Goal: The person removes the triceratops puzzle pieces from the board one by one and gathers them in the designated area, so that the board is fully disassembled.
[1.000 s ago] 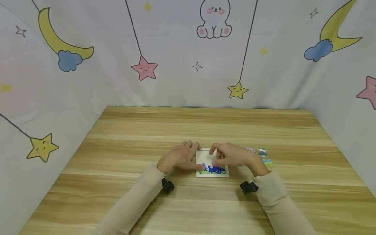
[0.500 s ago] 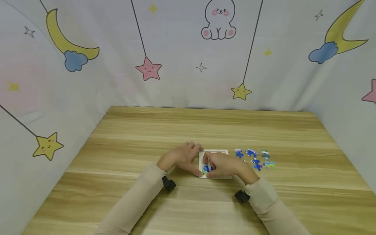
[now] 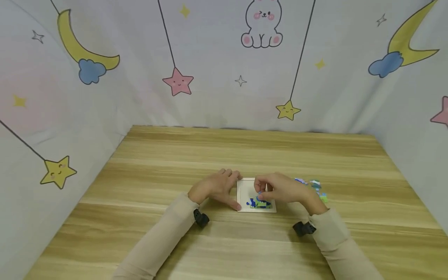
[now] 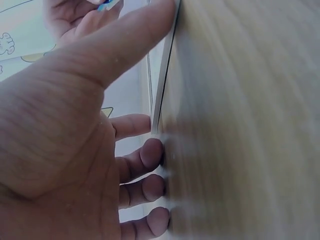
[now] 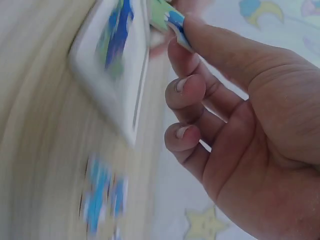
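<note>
A small white puzzle tray (image 3: pixel 245 186) lies on the wooden table (image 3: pixel 224 155), with blue and green pieces along its near edge. My left hand (image 3: pixel 224 189) rests against the tray's left side; in the left wrist view the thumb (image 4: pixel 135 35) lies along the tray's edge (image 4: pixel 162 85) and the fingertips (image 4: pixel 152 152) press on the table. My right hand (image 3: pixel 276 189) hovers over the tray and pinches a blue-and-green puzzle piece (image 3: pixel 259 196) between thumb and forefinger. The right wrist view shows that piece (image 5: pixel 170 19) just above the tray (image 5: pixel 107 85).
Several loose blue and green puzzle pieces (image 3: pixel 315 186) lie on the table just right of the tray, partly hidden behind my right hand; they are blurred (image 5: pixel 100 200) in the right wrist view. Printed cloth walls (image 3: pixel 224 70) enclose the table on three sides.
My right hand has lifted from the tray's near left corner and shifted right, now with a piece pinched above the tray. The left hand has stayed at the tray's left edge.
</note>
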Motion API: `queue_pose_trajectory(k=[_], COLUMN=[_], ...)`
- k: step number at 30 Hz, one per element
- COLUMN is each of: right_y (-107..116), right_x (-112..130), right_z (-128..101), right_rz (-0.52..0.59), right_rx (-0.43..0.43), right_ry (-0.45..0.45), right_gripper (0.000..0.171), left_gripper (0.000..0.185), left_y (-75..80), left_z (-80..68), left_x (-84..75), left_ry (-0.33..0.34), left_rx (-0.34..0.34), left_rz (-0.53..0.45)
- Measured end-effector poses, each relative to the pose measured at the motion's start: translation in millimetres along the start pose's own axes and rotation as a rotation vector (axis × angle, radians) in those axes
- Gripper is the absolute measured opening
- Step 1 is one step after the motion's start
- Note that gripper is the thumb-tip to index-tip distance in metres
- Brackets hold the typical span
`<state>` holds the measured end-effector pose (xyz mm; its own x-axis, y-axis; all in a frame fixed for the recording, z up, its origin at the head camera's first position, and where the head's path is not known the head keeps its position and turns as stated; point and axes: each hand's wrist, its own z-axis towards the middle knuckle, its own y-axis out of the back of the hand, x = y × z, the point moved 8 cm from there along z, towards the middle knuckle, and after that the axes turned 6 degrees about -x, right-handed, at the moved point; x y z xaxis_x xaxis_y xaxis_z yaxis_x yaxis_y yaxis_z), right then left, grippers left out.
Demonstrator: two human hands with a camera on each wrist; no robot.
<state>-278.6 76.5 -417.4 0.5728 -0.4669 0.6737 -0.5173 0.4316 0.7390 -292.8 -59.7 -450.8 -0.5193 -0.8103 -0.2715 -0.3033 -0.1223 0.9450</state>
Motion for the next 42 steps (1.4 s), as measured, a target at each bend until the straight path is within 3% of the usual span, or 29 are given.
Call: queue_pose_trajectory(k=[8, 14, 18, 26, 33, 42], right_y=[24.6, 34.3, 36.1, 30.5, 19.3, 21.4], right_x=[-35.8, -46.9, -50.4, -48.9, -50.9, -48.3], right_z=[-41.2, -62.0, -68.9, -67.5, -61.4, -58.9], right_rz=[0.040, 0.073, 0.069, 0.071, 0.000, -0.048], right_rx=[-0.032, -0.003, 0.025, 0.045, 0.061, 0.056], right_ry=[-0.113, -0.202, -0.215, -0.176, -0.230, -0.261], right_gripper=[0.013, 0.015, 0.017, 0.017, 0.022, 0.020], left_gripper=[0.095, 0.096, 0.102, 0.110, 0.110, 0.110], left_y=[-0.3, -4.0, -7.1, -8.7, -8.2, -6.0], left_z=[0.7, 0.6, -0.2, 1.3, 1.0, 1.4], left_x=[0.3, 1.7, 2.0, 2.4, 3.8, 2.9], left_ry=[0.003, 0.026, 0.035, 0.046, 0.048, 0.048], left_rx=[0.021, 0.049, 0.066, 0.091, 0.101, 0.108], left_rz=[-0.096, -0.120, -0.124, -0.089, -0.077, -0.079])
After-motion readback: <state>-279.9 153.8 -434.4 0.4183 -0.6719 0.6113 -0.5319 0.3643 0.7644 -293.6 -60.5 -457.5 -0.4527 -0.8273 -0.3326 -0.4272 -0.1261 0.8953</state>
